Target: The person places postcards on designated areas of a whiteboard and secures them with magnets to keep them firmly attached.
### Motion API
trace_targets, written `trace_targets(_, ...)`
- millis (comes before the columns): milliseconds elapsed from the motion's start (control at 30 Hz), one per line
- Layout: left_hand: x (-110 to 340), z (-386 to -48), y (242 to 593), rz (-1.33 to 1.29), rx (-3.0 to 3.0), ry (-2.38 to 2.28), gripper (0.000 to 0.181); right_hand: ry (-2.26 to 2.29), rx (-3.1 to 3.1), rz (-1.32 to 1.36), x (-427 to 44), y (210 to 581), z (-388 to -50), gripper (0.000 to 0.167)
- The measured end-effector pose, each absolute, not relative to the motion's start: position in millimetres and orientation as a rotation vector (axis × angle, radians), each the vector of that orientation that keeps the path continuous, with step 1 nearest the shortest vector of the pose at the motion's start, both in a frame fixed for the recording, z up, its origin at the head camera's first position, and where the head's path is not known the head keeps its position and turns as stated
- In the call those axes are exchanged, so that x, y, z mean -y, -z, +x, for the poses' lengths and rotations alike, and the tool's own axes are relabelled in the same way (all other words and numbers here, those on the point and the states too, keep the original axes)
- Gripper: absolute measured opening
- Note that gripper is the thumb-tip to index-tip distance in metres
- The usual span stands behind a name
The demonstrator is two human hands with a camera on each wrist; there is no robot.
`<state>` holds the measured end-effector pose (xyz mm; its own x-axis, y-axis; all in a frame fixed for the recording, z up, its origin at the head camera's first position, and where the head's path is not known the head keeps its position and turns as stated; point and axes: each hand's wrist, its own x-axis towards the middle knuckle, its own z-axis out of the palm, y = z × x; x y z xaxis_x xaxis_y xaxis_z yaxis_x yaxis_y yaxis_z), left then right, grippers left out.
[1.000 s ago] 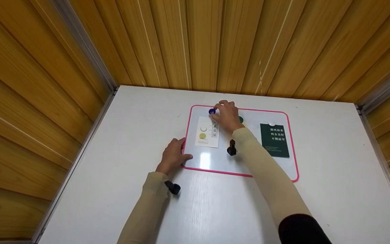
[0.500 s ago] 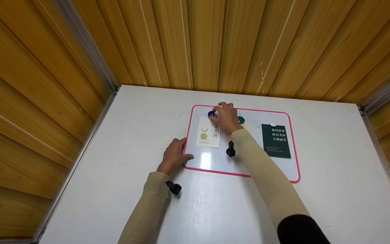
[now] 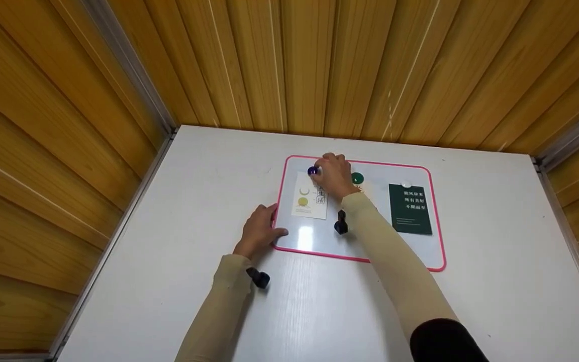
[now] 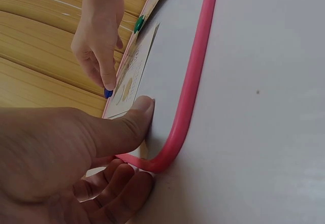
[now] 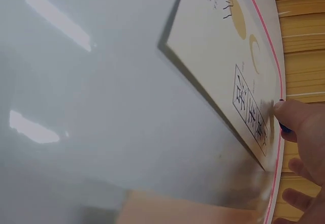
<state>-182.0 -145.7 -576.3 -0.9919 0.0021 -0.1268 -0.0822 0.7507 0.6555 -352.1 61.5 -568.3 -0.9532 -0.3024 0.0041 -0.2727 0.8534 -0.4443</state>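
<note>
A whiteboard (image 3: 324, 236) with a pink rim lies on the table. My left hand (image 3: 258, 231) grips its left edge, thumb over the surface and the other fingers curled at the rim, as the left wrist view shows. Between thumb and forefinger, my right hand (image 3: 334, 177) pinches a round blue magnet (image 3: 312, 171) at the top of a white card (image 3: 305, 208). This card bears a yellow drawing and dark lettering; in the right wrist view its near edge (image 5: 213, 104) stands slightly off the board. Part of the magnet is hidden by the fingers.
A green magnet (image 3: 357, 178) sits atop a pale card (image 3: 366, 188) mostly covered by the right forearm. Further right, a clear or white magnet (image 3: 406, 184) is at the top of a dark green card (image 3: 410, 211). Wood-patterned panels (image 3: 299, 65) border the table (image 3: 209, 186).
The right hand has moved the blue magnet slightly down onto the top of the white card. More of the green magnet shows. The left hand keeps its hold on the board.
</note>
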Motion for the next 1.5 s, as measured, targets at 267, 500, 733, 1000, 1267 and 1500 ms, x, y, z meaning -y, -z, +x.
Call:
trace_targets(267,146.0,-183.6,577.9,-0.019,-2.852,-1.03,0.077,0.695,-2.979,-0.463,-61.4,568.2,-348.8,0.039)
trace_targets(500,144.3,-182.9,578.5,-0.025,-2.851,-1.057,0.075,0.682,-2.973,-0.454,-61.6,568.4,-349.6,0.039)
trace_targets(733,143.9,-183.4,578.2,-0.029,-2.851,-1.055,0.076,0.671,-2.965,-0.441,-61.2,569.7,-350.7,0.04)
trace_targets(1000,144.6,-182.7,576.3,-0.027,-2.85,-1.059,0.076,0.635,-2.978,-0.476,-61.8,570.7,-349.1,0.041)
trace_targets(1267,145.7,-183.4,575.1,-0.025,-2.854,-1.039,0.076,0.597,-2.983,-0.481,-61.4,570.5,-349.5,0.041)
trace_targets(1500,146.7,-183.1,574.8,-0.03,-2.847,-1.033,0.077,0.6,-2.968,-0.457,-60.7,571.9,-351.1,0.044)
